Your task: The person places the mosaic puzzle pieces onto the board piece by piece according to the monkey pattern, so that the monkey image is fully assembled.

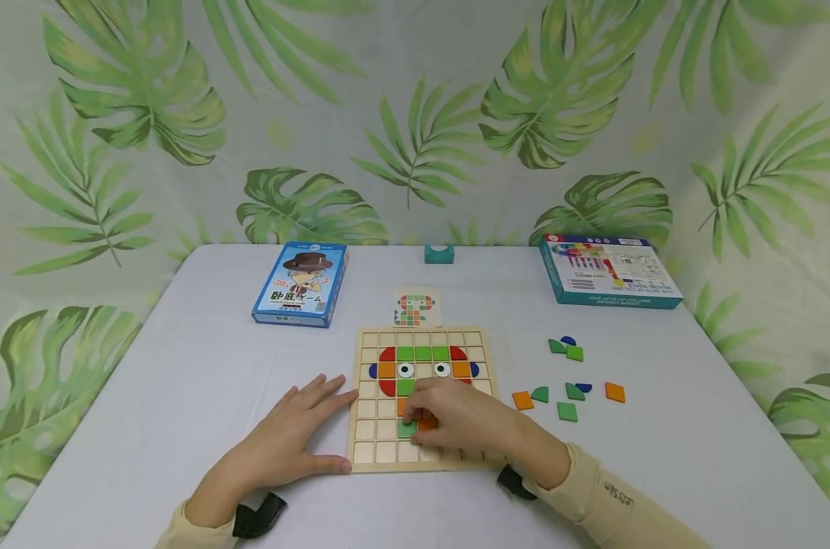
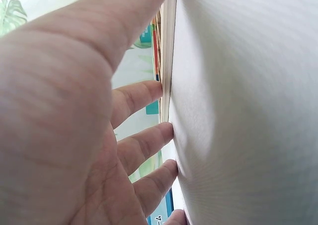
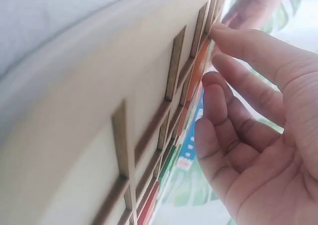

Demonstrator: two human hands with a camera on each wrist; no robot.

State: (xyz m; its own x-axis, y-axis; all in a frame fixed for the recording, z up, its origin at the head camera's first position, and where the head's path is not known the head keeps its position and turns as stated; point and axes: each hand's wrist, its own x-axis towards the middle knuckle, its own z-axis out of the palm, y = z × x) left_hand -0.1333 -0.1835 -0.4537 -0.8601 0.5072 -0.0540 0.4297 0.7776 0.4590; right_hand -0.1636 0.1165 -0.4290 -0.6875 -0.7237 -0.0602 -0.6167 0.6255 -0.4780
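A wooden grid board (image 1: 375,453) lies on the table, with coloured tiles set in its cells in a face-like pattern. My left hand (image 1: 287,431) rests beside its left edge, fingers spread, index finger and thumb touching the frame; the left wrist view shows these fingertips (image 2: 155,89) against the board's side. Over the lower middle of the board, my right hand (image 1: 452,415) has curled fingers, thumb and index finger at a green square tile (image 1: 405,430) in a cell. An orange tile (image 1: 427,423) lies beside it, partly covered. In the right wrist view, the fingertips hide the green tile.
A pattern card (image 1: 417,307) lies behind the board. Loose green, orange and blue tiles, among them an orange square (image 1: 615,392), are scattered to the right. Farther back are a blue game box (image 1: 302,284), a small teal piece (image 1: 439,255) and a white-and-teal box (image 1: 610,271).
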